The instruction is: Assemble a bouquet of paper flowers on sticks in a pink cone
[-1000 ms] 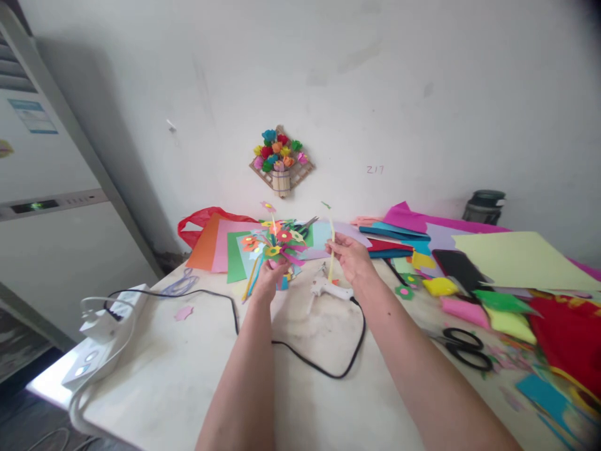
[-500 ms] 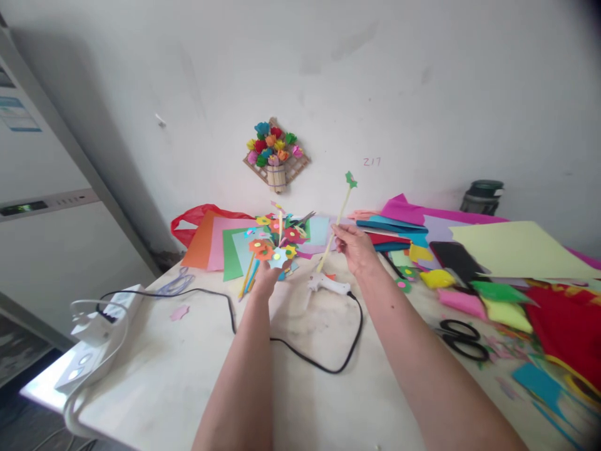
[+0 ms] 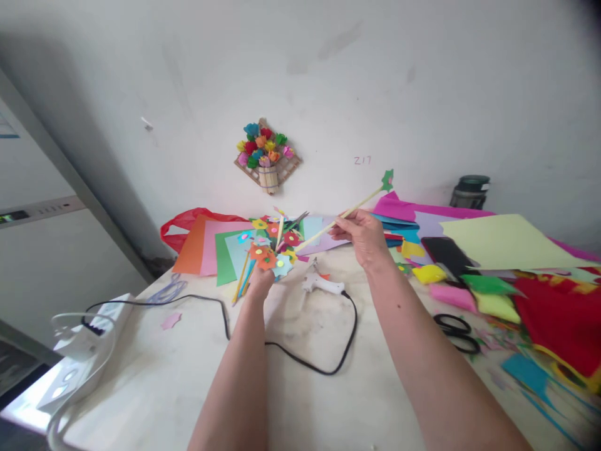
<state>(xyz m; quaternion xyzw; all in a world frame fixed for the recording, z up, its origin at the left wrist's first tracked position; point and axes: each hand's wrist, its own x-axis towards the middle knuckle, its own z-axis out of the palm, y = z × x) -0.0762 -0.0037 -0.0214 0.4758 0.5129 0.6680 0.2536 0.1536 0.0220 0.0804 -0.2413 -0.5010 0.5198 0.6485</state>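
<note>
My left hand (image 3: pixel 260 283) is closed around the stems of a bunch of paper flowers (image 3: pixel 271 245) in orange, red, blue and yellow, held above the white table (image 3: pixel 188 376). My right hand (image 3: pixel 364 235) pinches a thin pale stick (image 3: pixel 328 223) that carries a green paper flower (image 3: pixel 387 180) at its upper right end. The stick slants down to the left, and its lower end reaches into the bunch.
A white glue gun (image 3: pixel 323 285) with a black cord (image 3: pixel 291 357) lies just below the hands. Coloured paper sheets (image 3: pixel 211 247) lie behind; more paper, a phone (image 3: pixel 444 250) and black scissors (image 3: pixel 454 332) are at the right. A white power strip (image 3: pixel 87 341) sits left. A paper-flower ornament (image 3: pixel 265 155) hangs on the wall.
My right hand has tipped the stick from upright to a slant, its green flower swinging up and to the right and its lower end meeting the bunch. The view has shifted.
</note>
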